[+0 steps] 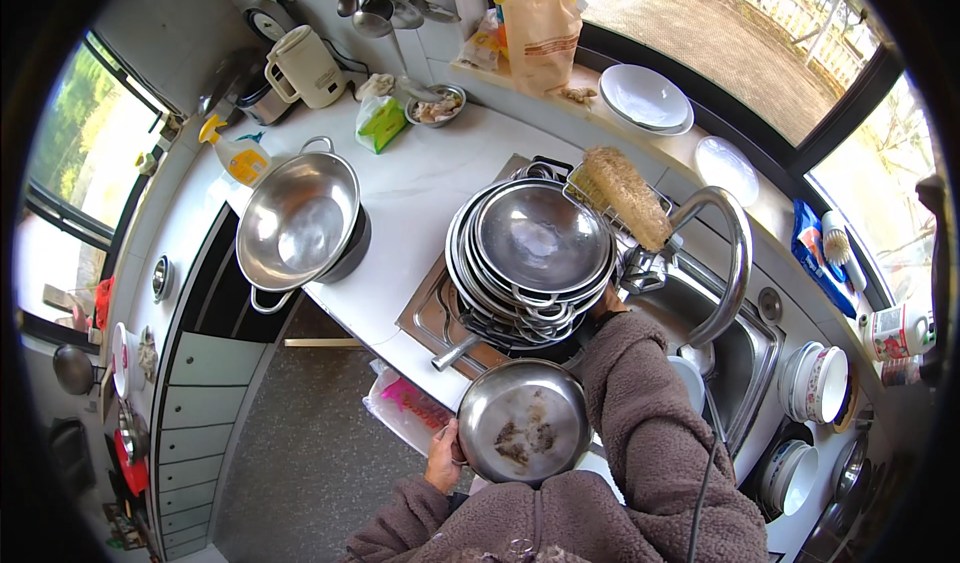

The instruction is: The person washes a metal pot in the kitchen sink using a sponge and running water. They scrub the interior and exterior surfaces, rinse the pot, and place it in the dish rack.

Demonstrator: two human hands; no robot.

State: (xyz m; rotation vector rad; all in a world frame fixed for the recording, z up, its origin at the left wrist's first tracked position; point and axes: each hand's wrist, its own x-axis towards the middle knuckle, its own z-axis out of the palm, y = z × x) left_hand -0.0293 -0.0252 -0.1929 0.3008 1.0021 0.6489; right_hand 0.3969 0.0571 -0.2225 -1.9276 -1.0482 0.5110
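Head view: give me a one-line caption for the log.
Left hand holds a dark-stained pan; right hand is at a stack of metal pans beside the sink.

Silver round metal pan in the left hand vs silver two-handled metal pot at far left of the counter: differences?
The silver round metal pan shows dark patches near its middle; the silver two-handled metal pot shows none inside. The pan looks shallow, the pot clearly deeper. The left hand holds the pan at its edge; no hand touches the pot. Both are shiny metal.
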